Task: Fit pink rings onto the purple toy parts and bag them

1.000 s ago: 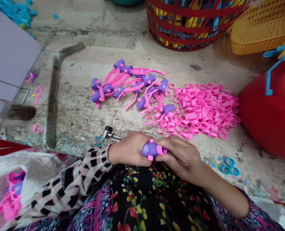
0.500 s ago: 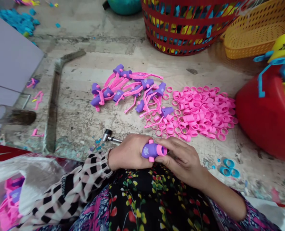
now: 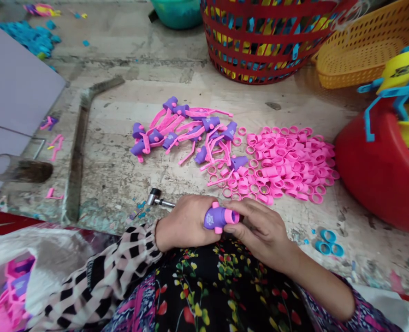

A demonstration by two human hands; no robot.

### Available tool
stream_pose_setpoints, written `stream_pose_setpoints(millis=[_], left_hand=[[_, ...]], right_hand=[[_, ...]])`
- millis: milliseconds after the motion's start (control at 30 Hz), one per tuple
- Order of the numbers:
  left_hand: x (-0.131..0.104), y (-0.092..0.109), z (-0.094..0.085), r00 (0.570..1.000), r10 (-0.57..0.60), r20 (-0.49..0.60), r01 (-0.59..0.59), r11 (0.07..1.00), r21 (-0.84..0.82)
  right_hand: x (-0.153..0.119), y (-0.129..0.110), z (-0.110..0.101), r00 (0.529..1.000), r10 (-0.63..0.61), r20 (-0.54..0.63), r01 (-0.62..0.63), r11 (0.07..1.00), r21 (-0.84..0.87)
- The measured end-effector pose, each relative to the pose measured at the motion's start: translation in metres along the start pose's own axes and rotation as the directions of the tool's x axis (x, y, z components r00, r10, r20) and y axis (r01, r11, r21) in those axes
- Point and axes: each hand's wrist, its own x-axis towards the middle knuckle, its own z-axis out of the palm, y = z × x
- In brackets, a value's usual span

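Observation:
My left hand (image 3: 188, 220) is closed around a purple plastic toy part (image 3: 212, 218) with pink side pegs and a pale printed mark. A pink ring (image 3: 227, 216) sits around the part's open right end. My right hand (image 3: 264, 228) pinches that ring between thumb and fingers. Beyond my left hand lies a small hammer (image 3: 154, 197), its metal handle partly hidden behind the hand. A heap of loose pink rings (image 3: 290, 163) and a cluster of purple parts with pink arms (image 3: 193, 127) are spread in front of my hands.
A red basket (image 3: 221, 50) of blue and yellow parts stands at the back, beside an orange basket (image 3: 359, 62). At right is a red tub (image 3: 363, 157); several blue rings (image 3: 328, 236) lie nearer. A bent metal bar (image 3: 76, 152) and a clear cup (image 3: 7, 167) are at left.
The view has shifted slightly. Both hands keep the same hold on the purple toy part and its pink ring, with no clear movement between them.

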Motion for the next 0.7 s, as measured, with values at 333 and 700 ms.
stream_pose_setpoints(millis=[333, 700], left_hand=[[-0.0011, 0.0059, 0.0041, 0.997, -0.047, -0.063, 0.057, 0.985, 0.166], [-0.0021, 0.0083, 0.0054, 0.99, -0.069, -0.12, 0.094, 0.972, 0.214]], right_hand=[[-0.0026, -0.0006, 0.0014, 1.0, 0.023, -0.02, -0.024, 1.0, -0.013], [-0.0005, 0.0019, 0.004, 0.999, 0.045, -0.025, -0.044, 0.999, 0.017]])
